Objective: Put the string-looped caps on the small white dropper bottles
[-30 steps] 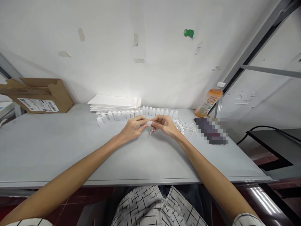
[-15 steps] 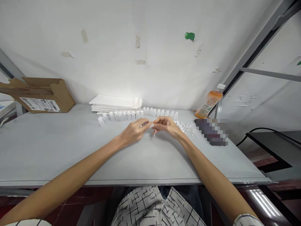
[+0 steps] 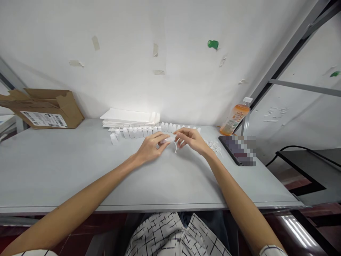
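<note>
My left hand (image 3: 151, 146) pinches a small translucent white bottle (image 3: 167, 140), lying sideways between thumb and fingers. A short white cord (image 3: 176, 147) hangs from the bottle's right end. My right hand (image 3: 190, 139) is just right of that end, its fingers loosely bent and apart with nothing visible between them. Whether a fingertip touches the bottle I cannot tell. Beyond both hands stands a row of similar small white bottles (image 3: 135, 133), partly hidden by my fingers. A loose pile of white cords (image 3: 215, 148) lies right of my right hand.
White flat sheets (image 3: 128, 115) are stacked against the wall behind the bottles. An opened cardboard box (image 3: 50, 108) sits at the left. On the right are an orange drink bottle (image 3: 236, 117), leaning, and a dark blurred phone-like object (image 3: 237, 151). The grey table (image 3: 170, 185) ends near my body.
My right fingers have loosened and opened away from the bottle's end. More of the bottle shows in my left hand. The view has shifted slightly.
</note>
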The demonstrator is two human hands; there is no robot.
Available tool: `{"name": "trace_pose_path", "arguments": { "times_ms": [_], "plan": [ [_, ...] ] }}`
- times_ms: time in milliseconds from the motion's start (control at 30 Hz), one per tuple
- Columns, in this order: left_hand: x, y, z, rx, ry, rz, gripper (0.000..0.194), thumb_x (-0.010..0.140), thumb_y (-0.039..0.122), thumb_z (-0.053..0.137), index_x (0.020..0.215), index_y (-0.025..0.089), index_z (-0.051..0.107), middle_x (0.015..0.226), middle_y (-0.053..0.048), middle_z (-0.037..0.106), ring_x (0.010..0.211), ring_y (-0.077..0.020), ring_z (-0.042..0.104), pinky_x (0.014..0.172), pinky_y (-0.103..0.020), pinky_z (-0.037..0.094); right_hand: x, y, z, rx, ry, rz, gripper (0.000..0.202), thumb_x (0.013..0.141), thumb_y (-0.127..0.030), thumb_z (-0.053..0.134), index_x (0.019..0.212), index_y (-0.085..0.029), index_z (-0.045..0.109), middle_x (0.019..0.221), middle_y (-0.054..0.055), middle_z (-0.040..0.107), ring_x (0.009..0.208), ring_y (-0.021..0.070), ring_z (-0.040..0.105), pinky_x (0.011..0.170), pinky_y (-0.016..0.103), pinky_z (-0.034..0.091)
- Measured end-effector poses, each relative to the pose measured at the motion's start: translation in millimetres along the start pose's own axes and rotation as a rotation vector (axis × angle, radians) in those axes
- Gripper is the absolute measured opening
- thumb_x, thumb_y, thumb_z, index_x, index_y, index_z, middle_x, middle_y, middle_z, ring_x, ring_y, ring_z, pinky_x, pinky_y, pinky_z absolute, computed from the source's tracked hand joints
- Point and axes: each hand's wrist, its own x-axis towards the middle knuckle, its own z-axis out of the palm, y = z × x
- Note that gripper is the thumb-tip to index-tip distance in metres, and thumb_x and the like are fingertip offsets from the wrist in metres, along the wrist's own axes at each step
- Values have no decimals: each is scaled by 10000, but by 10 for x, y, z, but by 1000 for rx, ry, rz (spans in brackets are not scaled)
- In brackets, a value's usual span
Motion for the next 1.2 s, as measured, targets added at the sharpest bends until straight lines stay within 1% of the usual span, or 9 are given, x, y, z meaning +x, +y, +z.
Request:
{"name": "trace_pose_path", "arguments": {
  "times_ms": [133, 233, 367, 567, 667, 767, 867, 933, 1200],
  "plan": [
    [2, -3, 5, -104, -62, -187, 268, 928, 351, 592, 1049, 155, 729, 928, -68, 717, 642, -130, 619, 658, -270, 532, -16, 42, -357, -548, 292, -89, 202, 883, -346, 610, 826, -175, 702, 749, 50, 708, 579, 154, 617, 593, 294, 477],
    [5, 12, 16, -160, -121, -306, 377, 939, 380, 546, 1198, 152, 697, 933, -65, 703, 624, -129, 611, 666, -286, 531, -53, 99, -627, -934, 457, 30, 118, 835, -232, 635, 805, -192, 742, 788, 41, 749, 726, 198, 669, 683, 299, 444],
    [13, 66, 20, -249, -222, -412, 412, 959, 409, 476, 1197, 154, 696, 957, -68, 674, 595, -117, 612, 656, -288, 528, -81, 164, -745, -1179, 382, 214, 148, 835, -237, 641, 874, -209, 782, 911, 35, 781, 880, 227, 698, 685, 285, 414],
    [16, 93, 13, -471, -299, -545, 436, 936, 477, 494, 1197, 158, 635, 930, -62, 647, 626, -123, 591, 557, -251, 483, -49, 170, -621, -1323, 233, 338, 227, 836, -177, 602, 917, -221, 809, 982, 66, 783, 926, 240, 702, 661, 283, 399],
    [11, 76, 20, -579, -311, -593, 381, 943, 466, 496, 1166, 180, 612, 843, -19, 599, 590, -96, 512, 526, -226, 418, -46, 132, -591, -1259, 294, 285, 225, 829, -182, 594, 873, -212, 813, 935, 76, 779, 875, 238, 695, 661, 289, 404],
    [16, 78, 35, -728, -290, -652, 324, 937, 446, 518, 1101, 178, 601, 755, 20, 521, 543, -76, 429, 506, -219, 369, -42, 74, -524, -899, 355, 120, 191, 828, -286, 631, 831, -195, 799, 856, 60, 768, 763, 199, 661, 660, 288, 424],
    [38, 112, 44, -845, -255, -707, 311, 909, 437, 559, 1047, 161, 596, 718, 24, 471, 560, -90, 421, 473, -218, 348, -25, 15, -361, -434, 259, -48, 235, 799, -380, 676, 814, -171, 781, 829, 60, 754, 674, 157, 603, 626, 281, 446],
    [53, 138, 46, -883, -236, -723, 310, 886, 428, 584, 1028, 153, 596, 725, 15, 471, 586, -103, 434, 458, -218, 351, -14, -13, -225, -278, 190, -102, 247, 788, -397, 695, 812, -166, 777, 816, 61, 744, 631, 137, 572, 600, 279, 448],
    [23, 123, 74, -905, -232, -717, 306, 877, 427, 593, 1020, 156, 597, 712, 17, 453, 586, -105, 424, 444, -215, 346, -26, -59, 34, -201, 99, -56, 221, 778, -371, 727, 782, -151, 752, 718, 50, 702, 617, 146, 635, 517, 253, 407]
  ]
}}
